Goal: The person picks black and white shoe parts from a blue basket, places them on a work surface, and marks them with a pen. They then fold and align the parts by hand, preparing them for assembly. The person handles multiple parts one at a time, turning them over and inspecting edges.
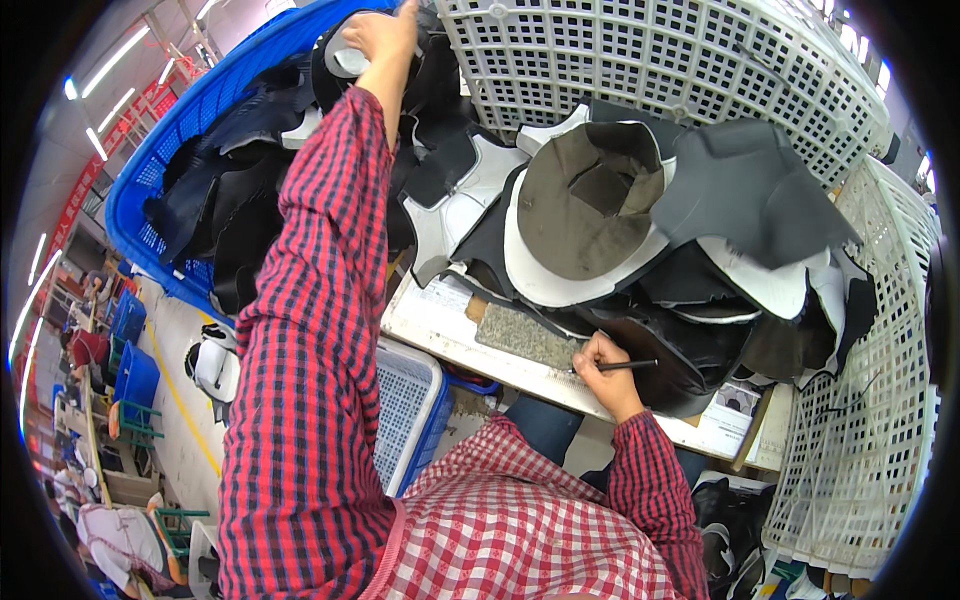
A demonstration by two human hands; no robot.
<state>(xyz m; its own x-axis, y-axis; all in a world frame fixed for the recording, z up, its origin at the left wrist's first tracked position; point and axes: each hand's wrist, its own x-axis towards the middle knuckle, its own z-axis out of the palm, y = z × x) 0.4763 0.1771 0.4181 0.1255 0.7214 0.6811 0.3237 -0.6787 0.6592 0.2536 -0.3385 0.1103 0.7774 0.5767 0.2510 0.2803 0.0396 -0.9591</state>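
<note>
My left hand (pixel 385 34) reaches far out over a blue plastic basket (pixel 135 235). Its thumb stands away from the fingers, and it is close to a black-and-white shoe upper (pixel 345 60); whether the fingertips touch it is hard to see. Down at the worktable (pixel 455 345), my right hand (pixel 604 372) is closed around a slim black pen (pixel 632 364). That hand rests near the table's front edge, beside a grey speckled slab (pixel 530 340). Just beyond it lies a pile of black and white uppers, topped by one with a brown lining (pixel 590 195) and a dark grey piece (pixel 755 190).
White lattice crates stand behind the pile (pixel 650 60) and at the right (pixel 850 430). Below the table on the left is a white-and-blue basket (pixel 405 410). More uppers (pixel 735 535) lie low at the right. People work at benches far left.
</note>
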